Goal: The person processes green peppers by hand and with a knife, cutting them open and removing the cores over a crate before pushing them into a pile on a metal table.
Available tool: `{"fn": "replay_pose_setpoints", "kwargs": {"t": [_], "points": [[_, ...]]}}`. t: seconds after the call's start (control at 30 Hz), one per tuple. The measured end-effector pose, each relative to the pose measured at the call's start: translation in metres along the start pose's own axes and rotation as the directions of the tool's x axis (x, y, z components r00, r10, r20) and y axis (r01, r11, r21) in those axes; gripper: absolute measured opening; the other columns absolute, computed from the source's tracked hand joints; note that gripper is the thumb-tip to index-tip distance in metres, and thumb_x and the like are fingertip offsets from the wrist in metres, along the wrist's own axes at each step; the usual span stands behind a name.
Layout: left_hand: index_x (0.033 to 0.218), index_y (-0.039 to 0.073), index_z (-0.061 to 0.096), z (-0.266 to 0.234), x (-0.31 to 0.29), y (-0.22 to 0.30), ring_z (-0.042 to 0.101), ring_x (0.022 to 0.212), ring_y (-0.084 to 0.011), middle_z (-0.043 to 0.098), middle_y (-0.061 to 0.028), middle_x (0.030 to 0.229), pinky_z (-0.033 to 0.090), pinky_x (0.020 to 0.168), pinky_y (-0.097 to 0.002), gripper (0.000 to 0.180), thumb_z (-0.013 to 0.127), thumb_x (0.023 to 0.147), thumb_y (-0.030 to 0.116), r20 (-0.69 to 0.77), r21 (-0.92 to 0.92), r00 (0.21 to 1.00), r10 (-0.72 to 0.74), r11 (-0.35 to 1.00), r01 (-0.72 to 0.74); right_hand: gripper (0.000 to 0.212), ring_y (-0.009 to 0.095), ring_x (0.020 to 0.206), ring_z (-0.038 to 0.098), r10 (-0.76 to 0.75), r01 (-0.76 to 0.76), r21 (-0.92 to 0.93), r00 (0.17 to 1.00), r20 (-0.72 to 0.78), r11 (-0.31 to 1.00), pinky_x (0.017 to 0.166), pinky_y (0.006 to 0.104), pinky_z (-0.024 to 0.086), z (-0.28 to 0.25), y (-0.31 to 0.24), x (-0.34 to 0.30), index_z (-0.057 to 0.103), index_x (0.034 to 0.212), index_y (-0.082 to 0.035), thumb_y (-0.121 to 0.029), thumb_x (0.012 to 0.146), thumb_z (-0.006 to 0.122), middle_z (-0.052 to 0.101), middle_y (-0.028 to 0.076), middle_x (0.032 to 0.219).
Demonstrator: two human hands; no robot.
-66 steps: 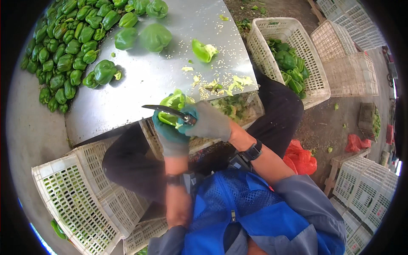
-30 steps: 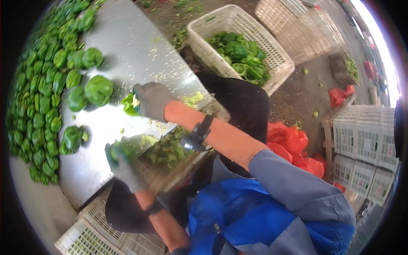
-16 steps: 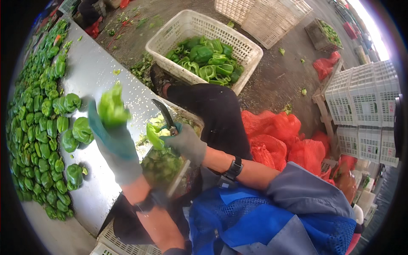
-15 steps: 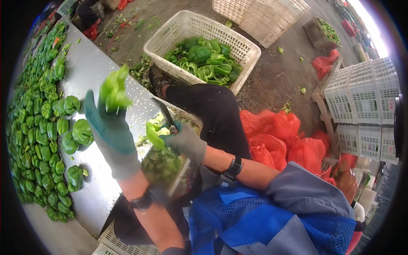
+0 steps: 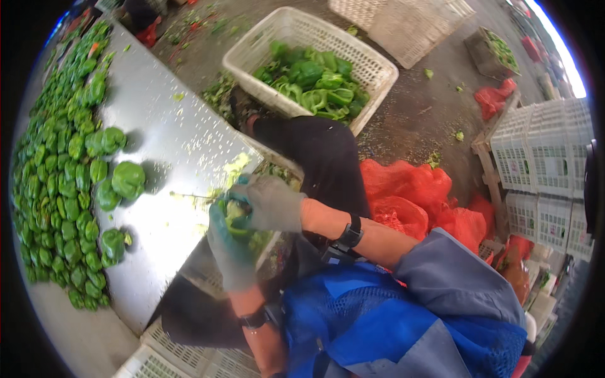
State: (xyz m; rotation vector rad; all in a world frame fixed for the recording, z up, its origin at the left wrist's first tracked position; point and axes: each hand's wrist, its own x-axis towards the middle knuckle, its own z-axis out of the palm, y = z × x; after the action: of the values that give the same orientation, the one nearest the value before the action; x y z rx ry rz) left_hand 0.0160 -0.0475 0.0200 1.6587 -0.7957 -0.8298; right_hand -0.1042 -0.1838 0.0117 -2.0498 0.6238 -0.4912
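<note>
My gloved hands are together over the table's near corner. Between them is a green bell pepper piece (image 5: 237,220), blurred and partly covered by the gloves. My left hand (image 5: 232,252) is closed around it from the left and below. My right hand (image 5: 275,200) is closed on a knife (image 5: 192,196), whose thin blade points left over the metal table (image 5: 151,82); the handle is hidden in the glove. Below the hands, a container (image 5: 270,252) holds green trimmings.
Whole green peppers (image 5: 63,189) are heaped along the table's left side, with a few loose ones (image 5: 128,180) nearer me. Beyond my knee stands a white crate (image 5: 302,25) of cut peppers. Red mesh sacks (image 5: 403,195) lie right, beside stacked white crates (image 5: 535,145).
My left hand has come down and right from above the table to meet my right hand. The light green piece it held up is gone from there. The knife blade now points left.
</note>
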Motion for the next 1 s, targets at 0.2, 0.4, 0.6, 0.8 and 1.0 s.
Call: {"fn": "replay_pose_setpoints", "kwargs": {"t": [0.2, 0.4, 0.6, 0.8, 1.0], "points": [[0.145, -0.005, 0.065, 0.009, -0.008, 0.003, 0.070, 0.119, -0.0245, 0.072, -0.0159, 0.131, 0.058, 0.101, -0.0398, 0.050, 0.053, 0.118, 0.035, -0.229, -0.230, 0.972, -0.061, 0.973, 0.007, 0.048, 0.034, 0.090, 0.076, 0.044, -0.064, -0.120, 0.985, -0.165, 0.991, 0.083, 0.0459, 0.059, 0.026, -0.018, -0.006, 0.073, 0.115, -0.006, -0.036, 0.083, 0.090, 0.071, 0.020, 0.093], [0.143, -0.006, 0.066, 0.005, -0.026, 0.000, 0.073, 0.107, -0.0250, 0.076, -0.0179, 0.121, 0.060, 0.085, -0.0364, 0.060, 0.056, 0.114, 0.046, -0.262, -0.333, 0.964, -0.032, 0.941, -0.059, 0.022, 0.010, 0.063, 0.067, 0.476, -0.441, 0.843, 0.839, 0.264, 0.309, 0.050, 0.0244, 0.048, 0.031, -0.003, -0.005, 0.073, 0.106, 0.000, -0.014, 0.094, 0.084, 0.073, 0.007, 0.084], [0.146, -0.003, 0.064, -0.004, -0.031, -0.004, 0.076, 0.095, -0.0255, 0.077, -0.0183, 0.116, 0.061, 0.072, -0.0303, 0.072, 0.055, 0.112, 0.060, -0.143, -0.799, 0.973, -0.180, 0.601, -0.006, 0.031, 0.018, 0.076, 0.074, 0.499, -0.244, 0.969, 0.846, 0.190, 0.046, 0.065, 0.0318, 0.061, 0.040, 0.004, -0.016, 0.074, 0.116, 0.002, -0.015, 0.092, 0.085, 0.077, 0.011, 0.093], [0.148, -0.002, 0.061, -0.004, -0.035, 0.002, 0.074, 0.105, -0.0242, 0.073, -0.0214, 0.128, 0.064, 0.083, -0.0348, 0.070, 0.045, 0.118, 0.059, -0.339, -0.543, 0.932, -0.125, 0.835, -0.085, 0.043, 0.028, 0.080, 0.076, 0.330, -0.320, 0.079, 0.922, -0.203, 0.944, 0.080, 0.0397, 0.062, 0.010, -0.030, -0.026, 0.077, 0.117, -0.001, -0.032, 0.090, 0.089, 0.078, 0.013, 0.092], [0.151, -0.003, 0.056, 0.000, -0.032, -0.013, 0.068, 0.121, -0.0229, 0.066, -0.0163, 0.141, 0.056, 0.107, -0.0376, 0.070, 0.023, 0.123, 0.053, -0.221, -0.279, 0.975, -0.023, 0.959, -0.041, 0.029, 0.041, 0.096, 0.077, -0.180, 0.165, -0.201, 0.982, -0.061, 0.966, 0.090, 0.0487, 0.061, 0.045, -0.017, -0.021, 0.078, 0.111, -0.009, -0.025, 0.086, 0.080, 0.079, 0.019, 0.106]]}}
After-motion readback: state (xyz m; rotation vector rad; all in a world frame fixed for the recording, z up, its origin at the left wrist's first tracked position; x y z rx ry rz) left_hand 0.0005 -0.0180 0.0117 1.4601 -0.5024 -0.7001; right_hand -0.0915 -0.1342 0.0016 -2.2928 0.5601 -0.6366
